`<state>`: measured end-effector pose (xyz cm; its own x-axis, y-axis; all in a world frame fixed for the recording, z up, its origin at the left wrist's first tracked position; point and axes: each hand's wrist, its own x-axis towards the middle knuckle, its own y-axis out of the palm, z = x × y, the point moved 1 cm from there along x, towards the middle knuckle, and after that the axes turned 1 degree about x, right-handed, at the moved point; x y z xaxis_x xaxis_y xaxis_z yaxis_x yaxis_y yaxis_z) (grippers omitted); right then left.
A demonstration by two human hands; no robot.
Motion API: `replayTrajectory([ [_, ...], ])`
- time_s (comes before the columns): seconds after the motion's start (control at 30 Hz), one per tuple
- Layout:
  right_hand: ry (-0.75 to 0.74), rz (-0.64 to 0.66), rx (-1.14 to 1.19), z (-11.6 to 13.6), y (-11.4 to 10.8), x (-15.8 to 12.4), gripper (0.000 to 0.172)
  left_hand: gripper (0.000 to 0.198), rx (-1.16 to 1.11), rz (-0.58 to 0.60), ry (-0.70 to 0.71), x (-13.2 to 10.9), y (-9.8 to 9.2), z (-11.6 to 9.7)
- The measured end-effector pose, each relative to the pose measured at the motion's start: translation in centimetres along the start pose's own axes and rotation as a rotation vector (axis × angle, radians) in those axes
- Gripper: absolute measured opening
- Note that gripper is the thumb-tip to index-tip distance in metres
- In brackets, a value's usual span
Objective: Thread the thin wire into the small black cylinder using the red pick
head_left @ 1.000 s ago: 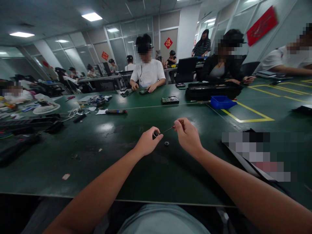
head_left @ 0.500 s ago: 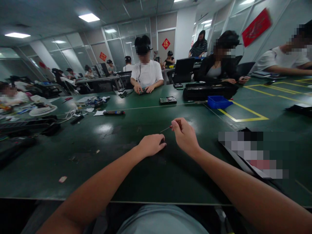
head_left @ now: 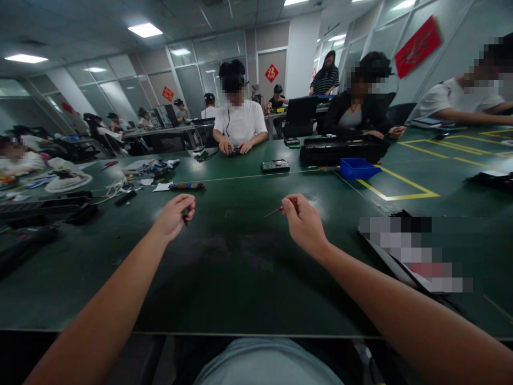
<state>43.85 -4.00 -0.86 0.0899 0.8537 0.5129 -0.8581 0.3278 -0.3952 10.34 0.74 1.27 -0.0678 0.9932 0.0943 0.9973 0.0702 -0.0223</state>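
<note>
Your right grip [head_left: 304, 222] is closed around a small screwdriver [head_left: 277, 211], and its thin shaft juts out leftward past your fingers. Well apart to its left, your left grip [head_left: 174, 214] pinches a small dark part [head_left: 185, 213] between thumb and fingertips, held above the green worktop [head_left: 240, 267]. Beyond the right grip lies a circuit board [head_left: 275, 166], with a blue tray [head_left: 356, 167] to its right.

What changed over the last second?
The left hand swung left, away from the right hand, pinching a small dark part; the round piece that lay on the table between the hands is gone. The right hand and its screwdriver stayed put.
</note>
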Motion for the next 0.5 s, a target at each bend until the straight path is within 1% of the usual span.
replayTrajectory([
  [0.1, 0.006, 0.012, -0.02, 0.0, 0.1, 0.0, 0.026, 0.014, -0.085, -0.215, -0.116, -0.2, -5.4, -0.6],
  [0.13, 0.004, 0.014, -0.022, 0.0, 0.2, 0.0, 0.026, 0.011, -0.069, -0.32, -0.158, -0.3, -7.2, -0.7],
  [0.2, 0.0, 0.011, -0.023, -0.1, 0.2, 0.0, 0.025, 0.005, -0.031, -0.446, -0.202, -0.7, -10.5, -1.0],
  [0.3, 0.007, 0.015, -0.019, -0.3, 0.3, 0.1, 0.025, 0.007, 0.037, -0.63, -0.237, -1.4, -14.9, -1.3],
  [0.4, 0.011, 0.024, -0.013, -0.5, 0.4, 0.2, 0.026, 0.014, 0.11, -0.818, -0.258, -2.5, -18.8, -1.9],
  [0.47, 0.012, 0.027, -0.019, -0.5, 0.4, 0.2, 0.027, 0.015, 0.154, -0.888, -0.248, -3.4, -21.3, -2.2],
  [0.5, 0.014, 0.028, -0.024, -0.5, 0.4, 0.2, 0.027, 0.015, 0.185, -0.893, -0.228, -3.9, -22.6, -2.4],
])
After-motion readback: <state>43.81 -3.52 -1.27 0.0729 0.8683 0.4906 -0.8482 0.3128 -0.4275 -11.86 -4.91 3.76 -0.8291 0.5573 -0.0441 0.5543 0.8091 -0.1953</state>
